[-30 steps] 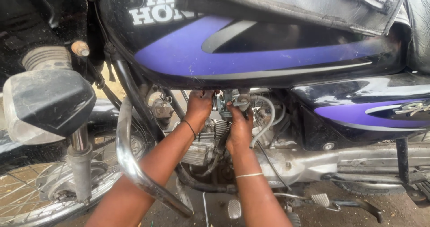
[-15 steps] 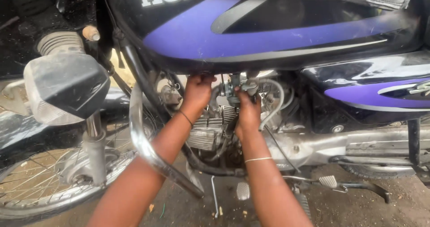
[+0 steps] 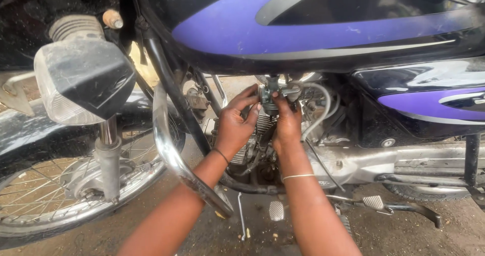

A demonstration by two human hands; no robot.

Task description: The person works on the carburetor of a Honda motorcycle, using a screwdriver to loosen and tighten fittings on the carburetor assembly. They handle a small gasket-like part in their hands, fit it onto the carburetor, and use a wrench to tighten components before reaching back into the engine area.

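Both my hands are up under the purple-and-black fuel tank point(image 3: 323, 29), my left hand point(image 3: 236, 124) and right hand point(image 3: 288, 122) closed from either side on the small metal carburettor point(image 3: 271, 92). The fingers of these 2 hands curl and pinch its body. It sits just below the tank, above the finned engine point(image 3: 252, 145), with the chrome crash guard point(image 3: 174, 155) to the left of the engine.

Carburetor point(image 3: 273, 92) part-hidden behind fingers point(image 3: 283, 102); tank point(image 3: 323, 29) cropped above.
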